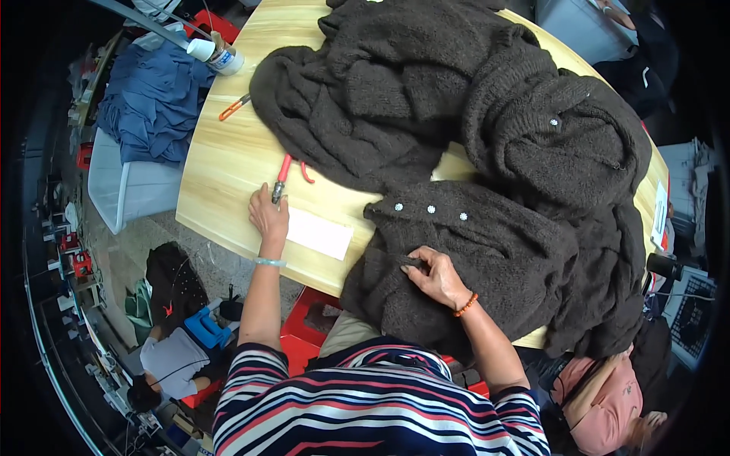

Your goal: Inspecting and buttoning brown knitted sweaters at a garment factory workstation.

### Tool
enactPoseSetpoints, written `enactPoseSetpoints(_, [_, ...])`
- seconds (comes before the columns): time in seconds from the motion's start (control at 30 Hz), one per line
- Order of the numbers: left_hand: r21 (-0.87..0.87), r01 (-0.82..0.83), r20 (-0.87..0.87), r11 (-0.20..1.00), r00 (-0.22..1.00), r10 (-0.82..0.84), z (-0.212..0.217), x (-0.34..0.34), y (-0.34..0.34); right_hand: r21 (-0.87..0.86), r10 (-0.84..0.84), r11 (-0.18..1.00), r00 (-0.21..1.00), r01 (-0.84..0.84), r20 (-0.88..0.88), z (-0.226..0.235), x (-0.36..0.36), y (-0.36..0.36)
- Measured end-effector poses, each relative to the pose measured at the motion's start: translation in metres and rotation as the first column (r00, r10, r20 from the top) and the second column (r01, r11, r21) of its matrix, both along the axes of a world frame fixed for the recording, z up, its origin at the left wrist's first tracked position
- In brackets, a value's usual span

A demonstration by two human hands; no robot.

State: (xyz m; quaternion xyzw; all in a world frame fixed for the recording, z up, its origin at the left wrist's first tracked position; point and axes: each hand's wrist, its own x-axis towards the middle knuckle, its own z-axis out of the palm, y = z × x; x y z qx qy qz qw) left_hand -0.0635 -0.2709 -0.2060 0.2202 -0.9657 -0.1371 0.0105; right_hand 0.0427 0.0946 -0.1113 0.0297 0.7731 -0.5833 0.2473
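A dark brown knit cardigan lies in front of me, with a short row of shiny, light-coloured buttons along its upper left edge. My right hand pinches a fold of it between thumb and fingers, below the buttons. To the left, my left hand has its thumb and fingers around the metal head of red-handled pliers. Their handles point away from me, toward the garment heap. Next to that hand, a blank white slip of paper lies on the wooden table.
More brown knitwear is heaped across the table's far side. An orange-handled tool and a white bottle are near the left edge. Beside the table stands a bin of blue fabric. Other people sit at lower left and lower right.
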Motion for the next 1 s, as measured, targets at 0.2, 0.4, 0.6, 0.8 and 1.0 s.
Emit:
enactPoseSetpoints(0.2, [-0.049,0.06,-0.111,0.997,0.992,-0.065,0.002,0.002,0.021,-0.013,0.014,1.0,1.0,-0.014,-0.016,-0.004,-0.012,0.003])
enactPoseSetpoints(0.4, [-0.11,0.16,-0.169,0.981,0.969,-0.177,-0.012,0.007,0.007,-0.065,0.021,0.998,0.999,-0.023,-0.028,0.004,-0.013,0.003])
enactPoseSetpoints(0.6, [-0.071,0.142,-0.195,0.987,0.969,-0.153,-0.016,0.011,0.005,-0.068,0.014,0.998,1.0,-0.015,-0.003,-0.002,-0.007,0.009])
enactPoseSetpoints(0.8, [-0.049,0.1,-0.215,0.994,0.97,-0.109,-0.013,0.025,0.006,-0.073,0.022,0.997,0.999,-0.024,-0.027,-0.002,-0.007,0.008])
enactPoseSetpoints(1.0, [-0.022,0.05,-0.198,0.998,0.979,-0.054,-0.013,0.024,0.0,-0.078,0.028,0.996,0.999,-0.031,-0.034,-0.005,-0.006,0.008])
